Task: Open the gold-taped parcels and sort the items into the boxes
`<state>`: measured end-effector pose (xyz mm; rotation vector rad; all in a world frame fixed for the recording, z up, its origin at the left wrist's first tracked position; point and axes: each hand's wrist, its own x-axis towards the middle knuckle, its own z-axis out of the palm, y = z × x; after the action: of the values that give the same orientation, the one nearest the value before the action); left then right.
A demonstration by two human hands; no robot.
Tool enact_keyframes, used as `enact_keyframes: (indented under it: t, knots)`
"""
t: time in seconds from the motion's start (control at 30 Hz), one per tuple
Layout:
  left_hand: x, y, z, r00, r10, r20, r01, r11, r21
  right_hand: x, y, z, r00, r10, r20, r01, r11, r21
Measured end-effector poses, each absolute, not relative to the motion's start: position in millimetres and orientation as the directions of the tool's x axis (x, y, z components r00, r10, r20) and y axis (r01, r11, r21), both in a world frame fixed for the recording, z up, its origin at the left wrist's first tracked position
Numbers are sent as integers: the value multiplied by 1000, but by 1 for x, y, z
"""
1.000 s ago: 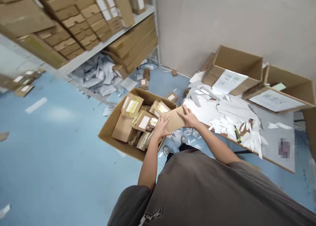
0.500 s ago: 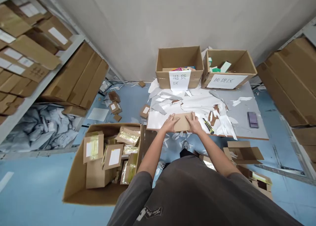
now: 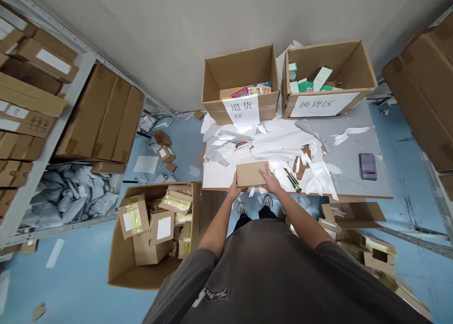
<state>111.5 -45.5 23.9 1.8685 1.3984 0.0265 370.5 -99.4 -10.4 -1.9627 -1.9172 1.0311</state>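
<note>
A small brown cardboard box (image 3: 250, 175) is held between my two hands at the near edge of the table (image 3: 357, 173). My left hand (image 3: 235, 188) grips its left end, with the fingers partly hidden behind and below it. My right hand (image 3: 270, 179) holds the right end, its thumb lying on the top face. Just right of that hand lies a yellow and black utility knife (image 3: 292, 180) on torn white paper (image 3: 271, 142). Scraps of the paper spread over much of the tabletop.
Two open cartons with paper signs, a left one (image 3: 208, 102) and a right one (image 3: 368, 78), stand at the table's back. A large carton (image 3: 120, 272) of taped parcels sits on the floor at left. Shelves (image 3: 76, 95) flank me. A blurred purple item (image 3: 368, 166) lies at right.
My view has shifted forward and tilted. The box has turned slightly in my hands, and my left hand has slid lower along its left end.
</note>
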Motion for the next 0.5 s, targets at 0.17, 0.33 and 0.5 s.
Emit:
enact_keyframes:
  t: [0.17, 0.33, 0.5]
  knots:
    - [120, -12, 39, 350, 872, -343, 675, 19, 738, 379, -85, -3, -61, 958, -281, 647, -176, -742]
    - [139, 70, 68, 452, 873, -185, 562, -117, 818, 369, -67, 3, 87, 925, -371, 326, -378, -866]
    - [144, 99, 75, 540, 820, -189, 661, -274, 699, 329, -71, -9, 314, 692, -650, 168, -715, -679]
